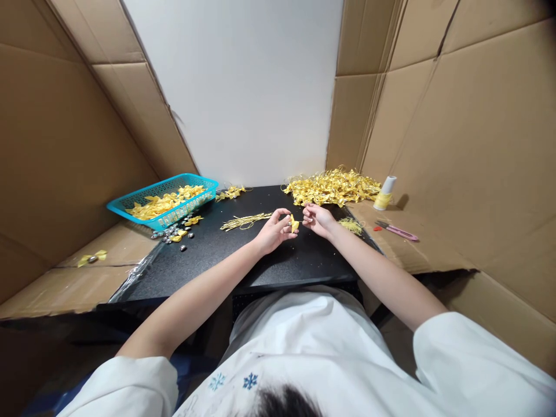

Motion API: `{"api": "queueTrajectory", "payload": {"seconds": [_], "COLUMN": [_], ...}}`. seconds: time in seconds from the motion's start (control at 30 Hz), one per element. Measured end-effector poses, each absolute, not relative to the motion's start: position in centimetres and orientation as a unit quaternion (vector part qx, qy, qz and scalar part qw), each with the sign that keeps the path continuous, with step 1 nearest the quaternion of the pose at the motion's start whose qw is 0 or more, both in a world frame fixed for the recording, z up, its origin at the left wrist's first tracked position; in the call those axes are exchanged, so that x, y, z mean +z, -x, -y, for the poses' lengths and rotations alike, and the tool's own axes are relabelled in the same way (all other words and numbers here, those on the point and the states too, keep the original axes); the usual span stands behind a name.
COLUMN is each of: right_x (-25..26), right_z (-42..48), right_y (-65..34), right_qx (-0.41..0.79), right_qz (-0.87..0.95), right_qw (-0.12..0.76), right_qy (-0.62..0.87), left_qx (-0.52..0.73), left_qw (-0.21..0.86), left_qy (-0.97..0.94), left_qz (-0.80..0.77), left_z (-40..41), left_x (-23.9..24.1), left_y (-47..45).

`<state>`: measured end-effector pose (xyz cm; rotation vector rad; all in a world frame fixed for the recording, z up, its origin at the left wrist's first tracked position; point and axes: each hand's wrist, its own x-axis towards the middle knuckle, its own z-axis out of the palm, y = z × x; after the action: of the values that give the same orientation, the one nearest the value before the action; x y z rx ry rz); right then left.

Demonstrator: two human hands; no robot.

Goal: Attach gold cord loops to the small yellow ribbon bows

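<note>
My left hand (274, 230) hovers over the middle of the black table (226, 260), fingers pinched on a small yellow ribbon bow (295, 223). Just to its right, my right hand (317, 219) has its fingers pinched together at a thin thread or wire that runs to the bow. A bundle of gold wire pieces (244, 220) lies just left of my left hand. A big heap of yellow ribbon pieces (332, 186) sits at the table's far edge, beyond my right hand.
A teal basket (130, 204) of yellow bows rests at the left. Small silver bells (167, 233) and loose bows lie before it. At the right lie a spool of yellow thread (384, 194) and pink scissors (397, 231). Cardboard walls enclose both sides.
</note>
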<state>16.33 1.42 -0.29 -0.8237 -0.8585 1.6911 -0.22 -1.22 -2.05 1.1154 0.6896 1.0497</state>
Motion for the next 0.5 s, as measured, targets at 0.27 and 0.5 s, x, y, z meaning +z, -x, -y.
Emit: {"api": "queueTrajectory", "payload": {"seconds": [0.27,0.5], "right_x": [-0.44,-0.47], "right_z": [-1.34,-1.67], "right_y": [-16.32,-16.73], "right_qx": [0.673,0.677], "right_qz": [0.332,0.301], "right_qw": [0.554,0.567], "right_qy": [0.361,0.361], "left_qx": [0.468,0.442], "left_qw": [0.671,0.696], "left_qy": [-0.500,-0.491], "left_qz": [-0.283,-0.282], "left_z": [1.20,0.95], "left_x": [-2.12,-1.93], "left_y": [0.40,0.84]}}
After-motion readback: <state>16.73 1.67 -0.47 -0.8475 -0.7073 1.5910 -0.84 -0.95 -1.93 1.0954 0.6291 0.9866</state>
